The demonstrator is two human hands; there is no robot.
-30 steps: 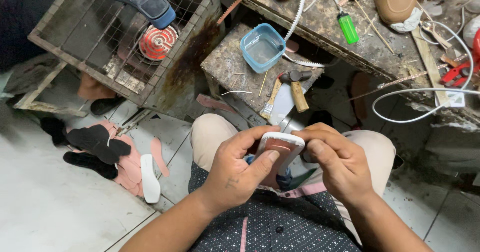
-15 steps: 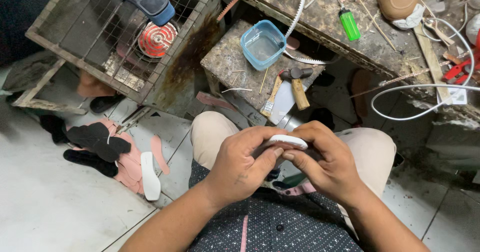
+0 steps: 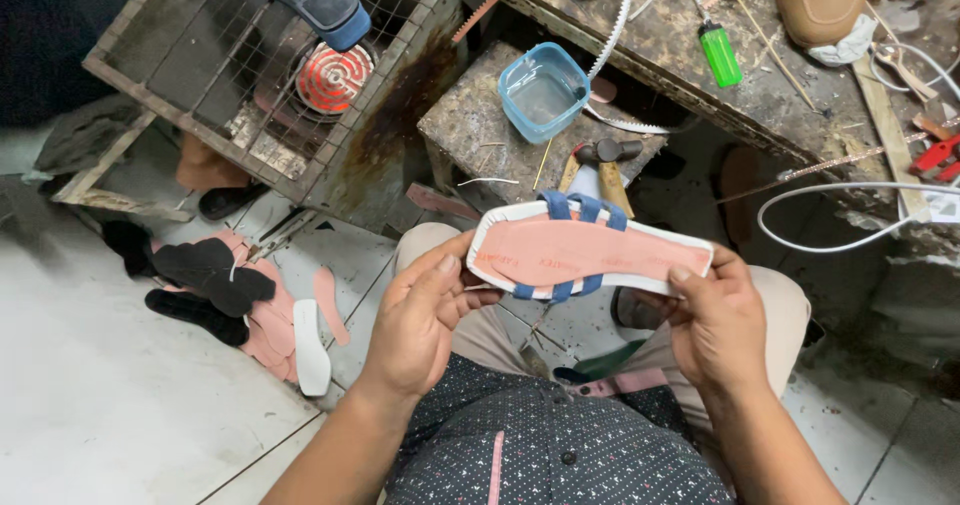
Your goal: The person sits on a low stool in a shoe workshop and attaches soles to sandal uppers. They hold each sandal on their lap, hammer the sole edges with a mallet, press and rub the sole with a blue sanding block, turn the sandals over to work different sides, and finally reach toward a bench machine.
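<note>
I hold a sandal sole (image 3: 590, 253) flat and sideways above my lap, its pink underside facing up inside a white rim. Blue strap ends (image 3: 585, 208) are folded over both long edges near the middle. My left hand (image 3: 420, 315) grips the left end, thumb on the pink face. My right hand (image 3: 715, 320) grips the right end from below, thumb on the white rim.
A blue plastic tub (image 3: 541, 90) sits on a stained block, a hammer (image 3: 605, 152) just below it. The workbench holds a green lighter (image 3: 720, 55) and a tan shoe (image 3: 825, 0). A wire cage holds a glowing coil heater (image 3: 334, 77). Pink and black cut soles (image 3: 215, 285) lie on the floor.
The sole was held end-on between my two close-set hands; now it is turned sideways with its pink face up, and my hands have spread to its ends.
</note>
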